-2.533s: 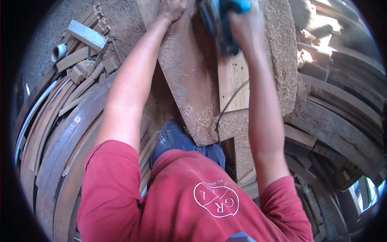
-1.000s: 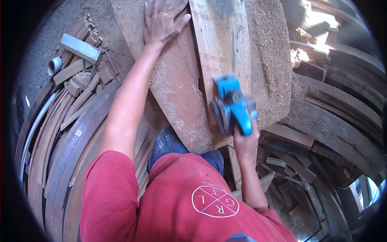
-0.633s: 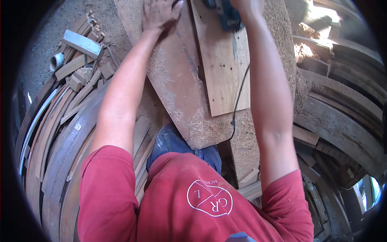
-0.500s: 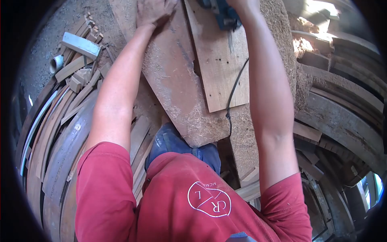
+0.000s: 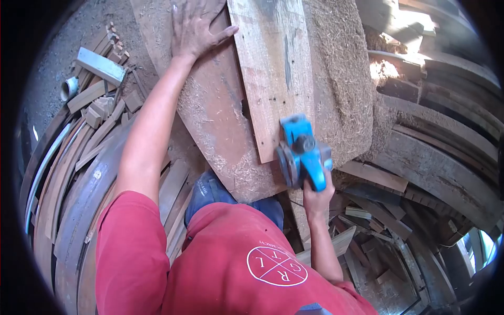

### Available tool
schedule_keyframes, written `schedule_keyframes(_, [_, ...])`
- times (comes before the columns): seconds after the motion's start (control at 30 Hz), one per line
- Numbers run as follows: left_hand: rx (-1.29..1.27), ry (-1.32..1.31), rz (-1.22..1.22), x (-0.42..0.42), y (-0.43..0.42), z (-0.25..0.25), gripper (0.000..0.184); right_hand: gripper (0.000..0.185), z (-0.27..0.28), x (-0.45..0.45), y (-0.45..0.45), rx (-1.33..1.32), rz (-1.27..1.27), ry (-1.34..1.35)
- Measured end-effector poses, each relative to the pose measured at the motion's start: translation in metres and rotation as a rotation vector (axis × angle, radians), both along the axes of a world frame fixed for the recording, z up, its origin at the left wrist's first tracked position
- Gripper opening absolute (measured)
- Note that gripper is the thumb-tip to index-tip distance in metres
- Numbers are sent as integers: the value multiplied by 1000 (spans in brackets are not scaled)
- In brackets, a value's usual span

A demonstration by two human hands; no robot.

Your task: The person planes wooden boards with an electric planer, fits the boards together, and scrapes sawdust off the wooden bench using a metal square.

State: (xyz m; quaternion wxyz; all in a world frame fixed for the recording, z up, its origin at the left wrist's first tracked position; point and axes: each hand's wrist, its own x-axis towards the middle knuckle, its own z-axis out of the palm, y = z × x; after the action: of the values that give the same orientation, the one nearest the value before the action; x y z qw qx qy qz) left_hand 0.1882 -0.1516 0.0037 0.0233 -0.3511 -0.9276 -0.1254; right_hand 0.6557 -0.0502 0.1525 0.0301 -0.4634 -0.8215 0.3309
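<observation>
My right hand (image 5: 318, 198) is wrapped round the handle of a blue electric hand planer (image 5: 303, 149). The planer's front lies over the near end of a pale wooden board (image 5: 275, 89), and its rear sticks out past that end. Fingers spread, my left hand (image 5: 198, 30) rests flat on the brown work surface (image 5: 210, 113), with its thumb touching the board's left edge. Dark marks and small holes show along the board's face.
Wood shavings (image 5: 341, 89) cover the right side of the work surface. Offcuts and a long grey beam (image 5: 86, 210) lie at left, near a white pipe piece (image 5: 69, 88). Stacked planks (image 5: 441, 163) stand at right. Loose wood pieces lie beside my right forearm.
My right hand has pulled the planer back toward me, from the board's far part to its near end. My left hand now shows spread, slightly nearer. The board appears slightly lower in view.
</observation>
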Motion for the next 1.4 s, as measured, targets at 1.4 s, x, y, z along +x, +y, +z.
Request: schedule_keyframes(1.4, [-208,40,8,-6,-4,-15,99,26,-36,-298,138,188,164,273])
